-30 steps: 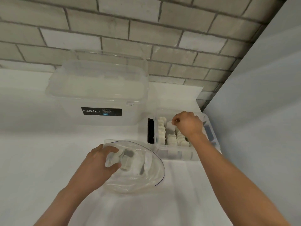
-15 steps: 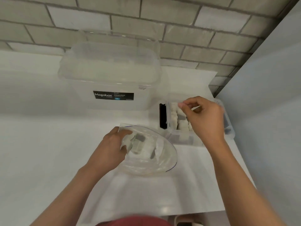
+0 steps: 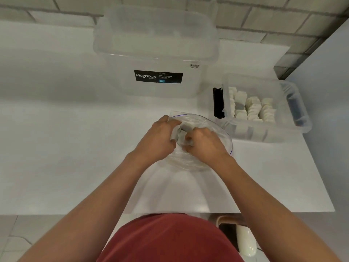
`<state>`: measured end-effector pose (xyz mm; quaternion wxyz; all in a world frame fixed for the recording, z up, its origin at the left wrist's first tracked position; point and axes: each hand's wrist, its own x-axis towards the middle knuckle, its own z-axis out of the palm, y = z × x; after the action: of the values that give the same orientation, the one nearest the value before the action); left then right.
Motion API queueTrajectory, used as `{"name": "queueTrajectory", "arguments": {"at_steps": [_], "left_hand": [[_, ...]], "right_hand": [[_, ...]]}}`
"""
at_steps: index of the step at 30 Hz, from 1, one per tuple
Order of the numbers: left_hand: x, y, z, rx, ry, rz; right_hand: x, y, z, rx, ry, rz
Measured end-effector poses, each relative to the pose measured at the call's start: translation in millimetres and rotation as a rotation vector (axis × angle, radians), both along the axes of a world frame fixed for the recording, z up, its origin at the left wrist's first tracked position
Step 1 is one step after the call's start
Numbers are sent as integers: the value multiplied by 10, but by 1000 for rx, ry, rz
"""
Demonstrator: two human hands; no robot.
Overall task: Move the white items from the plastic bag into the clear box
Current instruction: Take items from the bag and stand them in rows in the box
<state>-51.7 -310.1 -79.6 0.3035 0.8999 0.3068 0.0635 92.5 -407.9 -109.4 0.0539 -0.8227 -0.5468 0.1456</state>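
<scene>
A clear plastic bag [image 3: 221, 129] lies open on the white table, with white items [image 3: 182, 136] showing inside it. My left hand [image 3: 158, 140] grips the bag's left rim and holds the mouth open. My right hand [image 3: 204, 143] is inside the bag, its fingers curled around a white item there. To the right stands the small clear box [image 3: 294, 127] with rows of white items [image 3: 253, 108] packed in it.
A large clear Megabox bin [image 3: 156, 53] with its lid on stands at the back by the brick wall. A grey wall closes the right side. The table's front edge [image 3: 283, 211] runs just before my red shirt.
My right hand left the small clear box and moved down-left into the bag. The left hand kept its hold on the bag's rim. The camera tilted down.
</scene>
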Motion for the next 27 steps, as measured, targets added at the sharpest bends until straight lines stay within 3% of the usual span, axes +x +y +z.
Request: {"name": "queueTrajectory", "arguments": {"at_steps": [8,15,22,27], "left_hand": [[15,48,-23,-23,0,-12],[39,41,-26,-28,8,-41],[24,39,5,-37,7,-29],[29,65,41,-41,11,-9]], "right_hand": [[28,-88,150,-76,94,91],[34,69,98,-12,168,-95],[15,48,117,-32,216,-142],[-79,-24,302,31,118,-28]]}}
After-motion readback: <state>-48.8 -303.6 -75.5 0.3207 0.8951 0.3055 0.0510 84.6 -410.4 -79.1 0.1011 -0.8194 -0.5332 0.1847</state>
